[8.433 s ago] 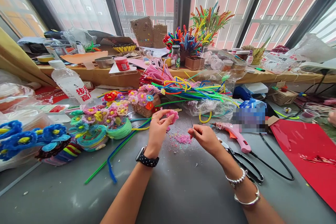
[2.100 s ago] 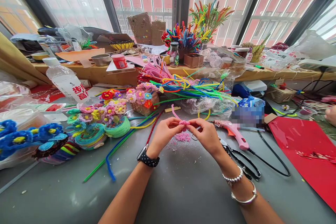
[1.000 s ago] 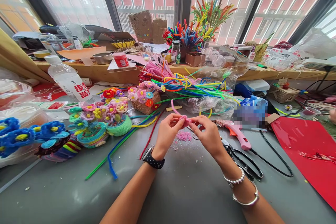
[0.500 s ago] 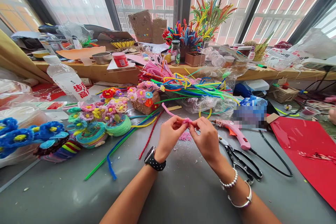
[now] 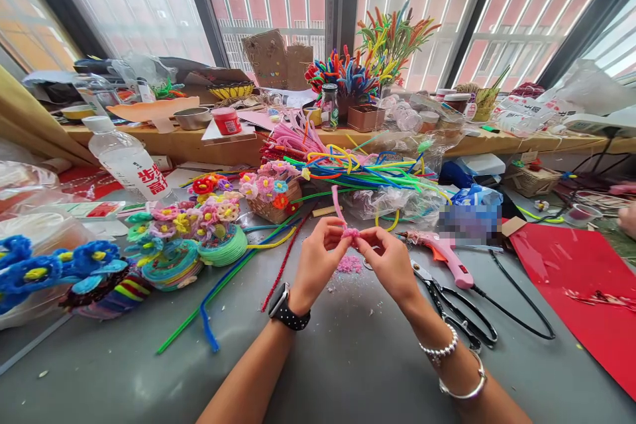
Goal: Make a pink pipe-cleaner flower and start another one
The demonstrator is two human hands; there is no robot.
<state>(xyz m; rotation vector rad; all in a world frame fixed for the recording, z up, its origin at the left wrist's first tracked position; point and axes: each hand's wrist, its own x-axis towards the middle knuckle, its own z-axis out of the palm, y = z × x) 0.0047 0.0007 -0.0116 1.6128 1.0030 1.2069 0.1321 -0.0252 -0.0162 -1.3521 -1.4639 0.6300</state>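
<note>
Between my fingertips, over the middle of the grey table (image 5: 342, 371), is a pink pipe cleaner (image 5: 338, 204) with a bunched, curled part at its lower end. My left hand (image 5: 320, 258) pinches the bunched part from the left, its wrist wearing a black watch. From the right, my right hand (image 5: 390, 262) pinches the same part with thumb and forefinger. The free tail of the pipe cleaner sticks up and away from me. Below my hands lies a small heap of pink fuzz (image 5: 350, 264). The fingertips partly hide the bunched part.
Right of my hands lie black-handled scissors (image 5: 460, 308) and a pink glue gun (image 5: 452, 258) with its cord. Pipe-cleaner flower pots (image 5: 223, 245) stand left. Behind is a pile of coloured pipe cleaners (image 5: 368, 169). Red paper (image 5: 571, 278) and another person's hand (image 5: 627, 218) are far right.
The pipe cleaner's tail has swung from leaning left to nearly upright. Both hands stay pinched on the bunched part, and the whole view has shifted slightly.
</note>
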